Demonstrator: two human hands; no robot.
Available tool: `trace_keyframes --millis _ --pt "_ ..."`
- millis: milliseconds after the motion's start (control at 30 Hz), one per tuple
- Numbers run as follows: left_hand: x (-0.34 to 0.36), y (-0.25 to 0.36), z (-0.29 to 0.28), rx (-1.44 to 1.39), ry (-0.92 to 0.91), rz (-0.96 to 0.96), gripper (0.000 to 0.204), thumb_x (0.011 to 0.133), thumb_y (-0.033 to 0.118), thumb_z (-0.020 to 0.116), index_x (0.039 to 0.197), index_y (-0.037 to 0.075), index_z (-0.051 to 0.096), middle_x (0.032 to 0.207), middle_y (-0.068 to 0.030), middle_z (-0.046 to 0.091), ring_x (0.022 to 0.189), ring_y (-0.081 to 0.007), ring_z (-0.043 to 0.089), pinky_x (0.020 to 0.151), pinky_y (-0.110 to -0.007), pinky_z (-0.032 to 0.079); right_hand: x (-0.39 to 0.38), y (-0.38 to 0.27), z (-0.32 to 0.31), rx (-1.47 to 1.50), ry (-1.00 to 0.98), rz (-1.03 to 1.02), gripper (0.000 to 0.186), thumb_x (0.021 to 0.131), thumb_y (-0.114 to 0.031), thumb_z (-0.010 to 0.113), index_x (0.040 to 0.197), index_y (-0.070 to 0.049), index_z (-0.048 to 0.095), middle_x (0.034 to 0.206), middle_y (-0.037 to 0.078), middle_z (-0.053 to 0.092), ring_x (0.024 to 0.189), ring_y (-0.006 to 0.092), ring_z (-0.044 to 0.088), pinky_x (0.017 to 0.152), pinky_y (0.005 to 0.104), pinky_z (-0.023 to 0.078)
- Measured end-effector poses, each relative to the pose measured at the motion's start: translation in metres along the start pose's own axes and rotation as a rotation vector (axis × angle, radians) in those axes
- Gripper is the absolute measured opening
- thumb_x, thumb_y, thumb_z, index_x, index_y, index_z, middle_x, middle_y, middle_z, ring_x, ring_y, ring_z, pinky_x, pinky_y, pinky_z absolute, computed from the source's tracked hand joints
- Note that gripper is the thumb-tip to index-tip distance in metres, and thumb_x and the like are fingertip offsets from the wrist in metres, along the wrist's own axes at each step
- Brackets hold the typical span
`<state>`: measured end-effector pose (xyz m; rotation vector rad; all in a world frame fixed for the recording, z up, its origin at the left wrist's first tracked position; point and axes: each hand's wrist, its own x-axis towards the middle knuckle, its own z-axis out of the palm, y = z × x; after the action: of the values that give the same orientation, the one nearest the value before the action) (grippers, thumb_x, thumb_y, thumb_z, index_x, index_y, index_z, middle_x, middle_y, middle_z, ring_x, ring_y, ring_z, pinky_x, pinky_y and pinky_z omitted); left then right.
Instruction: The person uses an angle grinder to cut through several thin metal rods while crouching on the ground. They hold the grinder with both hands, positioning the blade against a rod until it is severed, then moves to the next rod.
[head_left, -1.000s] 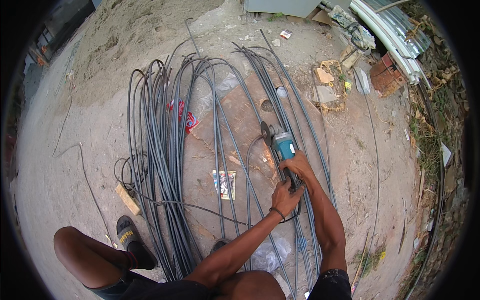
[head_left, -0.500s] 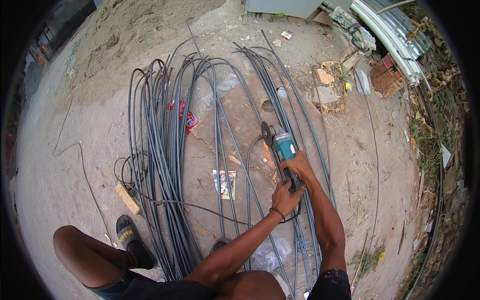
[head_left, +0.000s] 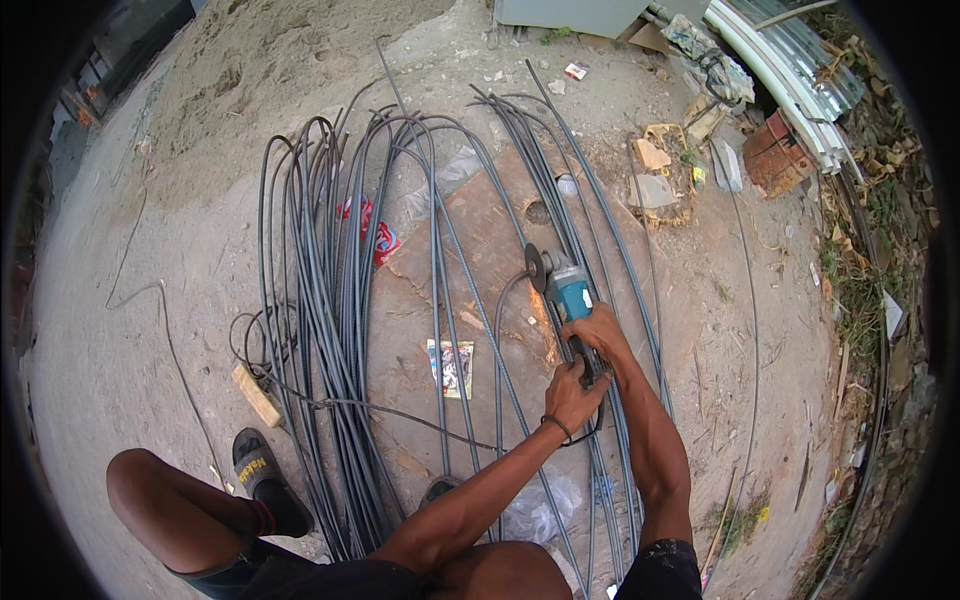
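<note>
Movement since the earlier frames: slight only; the whole scene sits a touch farther right in view, with grinder and hands keeping nearly the same places over the rods.

Item: angle grinder (head_left: pixel 571 293), teal body, grey head, dark disc (head_left: pixel 536 268). Location: centre right, above a brown sheet (head_left: pixel 465 240) on the ground, its disc beside a bent metal rod (head_left: pixel 497 350); contact between disc and rod cannot be told.

Right hand (head_left: pixel 597 333): fingers clamped around the grinder's body, behind the head.

Left hand (head_left: pixel 572 398): fingers closed on the rear handle; black band at the wrist.

Cord (head_left: pixel 400 410): black, crossing the rods leftward to a loose coil by a wooden block (head_left: pixel 257 396).

Rod bundle, left (head_left: pixel 330 400): many dark rods, bent over at the far end.

Rod bundle, right (head_left: pixel 560 215): fewer rods, passing beneath the grinder.

Sundries: printed packet (head_left: pixel 463 370), partly under rods; red wrapper (head_left: pixel 385 243); clear plastic bag (head_left: pixel 545 510), near the left forearm; orange streak (head_left: pixel 550 335) on the sheet, nature unclear.
</note>
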<state>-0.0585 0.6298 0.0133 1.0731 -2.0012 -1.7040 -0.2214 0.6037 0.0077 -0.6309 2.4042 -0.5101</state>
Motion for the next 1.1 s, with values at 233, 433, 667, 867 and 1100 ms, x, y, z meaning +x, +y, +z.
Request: trace_keyframes --millis 233,433,667,867,1100 --pt "0.002 -0.006 0.000 0.022 0.057 0.020 0.054 0.085 0.042 0.073 0.109 -0.005 0.065 0.096 -0.0244 0.063 0.085 -0.0360 0.065 0.076 -0.044 0.051 -0.005 -0.014 -0.004 0.018 -0.077 0.009 0.056 0.052 -0.025 0.080 0.094 0.010 0.069 0.094 0.029 0.071 0.091 0.0392 0.072 0.078 0.0425 0.055" --pt "0.004 -0.001 -0.004 -0.027 0.022 0.032 0.049 0.084 0.040 0.073 0.099 -0.005 0.064 0.088 -0.0230 0.064 0.080 -0.0371 0.065 0.073 -0.045 0.050 0.000 -0.006 0.000 0.038 -0.031 -0.016 0.057 0.052 -0.025 0.080 0.095 0.011 0.068 0.092 0.029 0.071 0.091 0.0401 0.071 0.078 0.0425 0.055" --pt "0.000 0.006 0.001 -0.014 0.063 0.066 0.053 0.083 0.043 0.073 0.101 -0.006 0.064 0.091 -0.0232 0.064 0.085 -0.0376 0.064 0.076 -0.045 0.050 0.010 0.014 0.000 0.019 -0.023 -0.028 0.062 0.051 -0.027 0.079 0.098 0.011 0.066 0.094 0.029 0.070 0.093 0.0413 0.070 0.081 0.0433 0.054" --pt "0.002 -0.001 -0.001 0.023 0.066 0.013 0.056 0.083 0.044 0.073 0.106 -0.006 0.065 0.097 -0.0245 0.064 0.090 -0.0387 0.065 0.079 -0.045 0.050 0.006 0.001 0.002 0.043 -0.049 -0.021 0.064 0.050 -0.026 0.080 0.100 0.011 0.067 0.096 0.029 0.070 0.095 0.0412 0.070 0.082 0.0428 0.054" --pt "0.003 -0.001 -0.003 0.041 -0.013 -0.026 0.056 0.083 0.045 0.073 0.105 -0.006 0.065 0.099 -0.0255 0.065 0.095 -0.0399 0.064 0.084 -0.044 0.050 0.002 -0.003 0.002 0.030 -0.045 -0.001 0.064 0.050 -0.026 0.080 0.099 0.013 0.066 0.096 0.030 0.070 0.095 0.0416 0.070 0.082 0.0427 0.054"
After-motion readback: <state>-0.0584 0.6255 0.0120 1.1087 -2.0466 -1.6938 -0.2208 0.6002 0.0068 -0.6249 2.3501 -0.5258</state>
